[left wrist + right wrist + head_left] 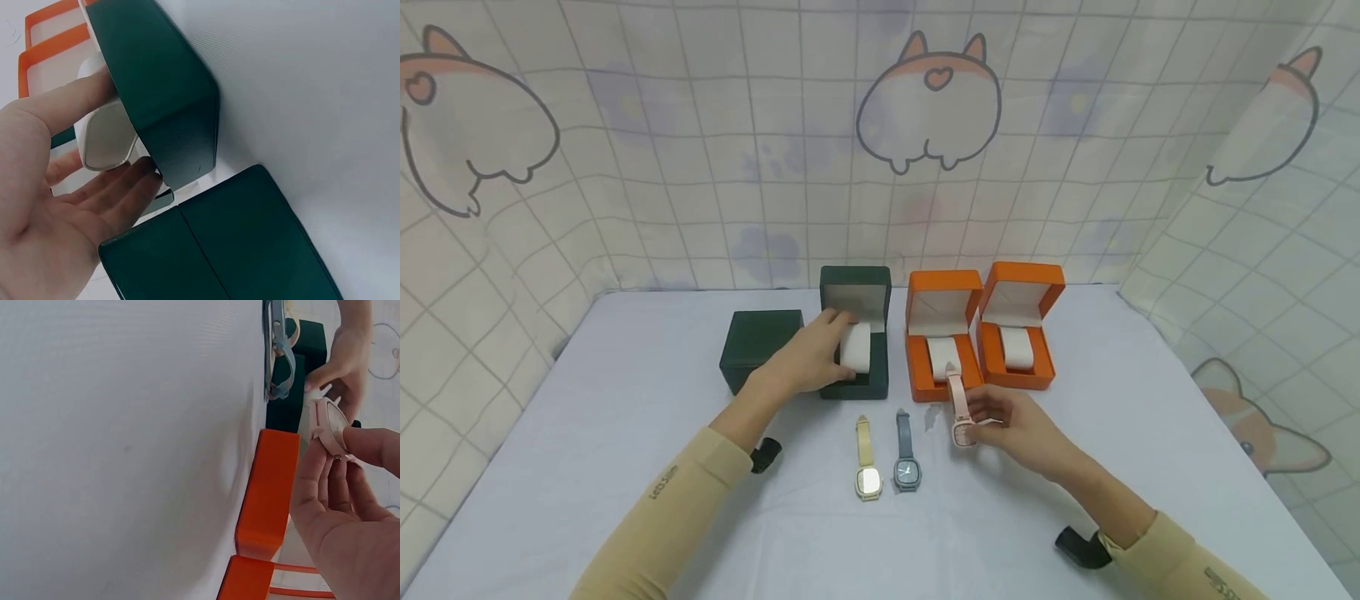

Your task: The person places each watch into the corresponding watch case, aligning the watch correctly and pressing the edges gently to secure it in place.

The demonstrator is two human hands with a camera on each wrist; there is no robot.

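My left hand (808, 354) pinches the white watch cushion (856, 348) between thumb and fingers at the open green box (880, 367). In the left wrist view the cushion (109, 137) shows its end face; whether it is lifted clear of the box is hard to tell. My right hand (1018, 427) holds a pink watch (962, 421) by its case, between thumb and fingers. Its strap points up toward the nearer orange box (921, 379). The right wrist view shows the pink watch (329, 425) edge-on. A yellow watch (867, 467) and a blue-grey watch (906, 458) lie between the hands.
A closed green box (762, 337) stands left of the open one, beside my left forearm. Another open orange box (1041, 367) with a white cushion (1017, 348) sits at the right. A white cloth covers the table (820, 550); a patterned curtain (805, 208) hangs behind.
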